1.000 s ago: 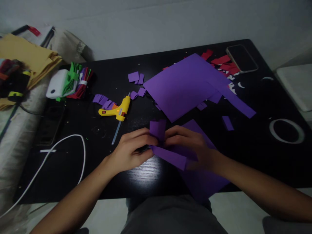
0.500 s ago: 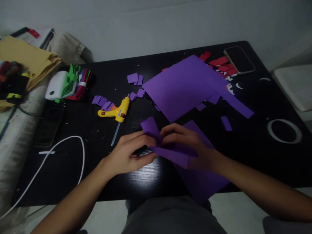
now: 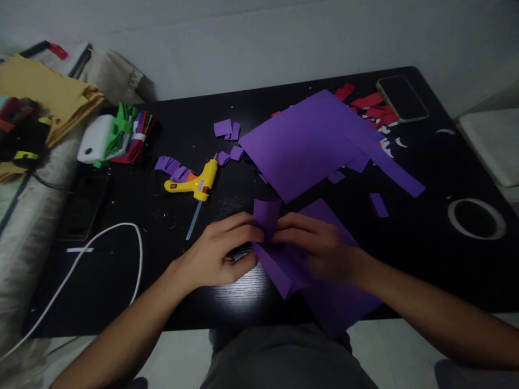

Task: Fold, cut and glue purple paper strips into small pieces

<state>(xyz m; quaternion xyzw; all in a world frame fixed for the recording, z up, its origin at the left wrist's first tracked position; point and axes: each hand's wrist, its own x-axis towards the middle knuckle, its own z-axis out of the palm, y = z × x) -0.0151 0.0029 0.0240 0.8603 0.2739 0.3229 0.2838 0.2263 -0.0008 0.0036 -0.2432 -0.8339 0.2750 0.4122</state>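
Observation:
Between both hands is a folded strip of purple paper, one end standing up and the other slanting down toward me. My left hand pinches its left edge with thumb and fingers. My right hand grips the same strip from the right, fingertips close to the left ones; its thumb is hidden. Under my right hand and wrist lies a purple paper sheet. Beyond the hands rests a larger purple sheet. A yellow glue gun with a clear glue stick lies left of them, its small light glowing.
Folded purple pieces lie by the glue gun. Red paper scraps and a phone are at the back right, a tape ring at the right. A white cable loops at the left, near bundled coloured strips.
The folded strip has turned: its upper end now stands more upright and its lower end points more toward me. Both hands keep hold of it, the right fingers slightly shifted.

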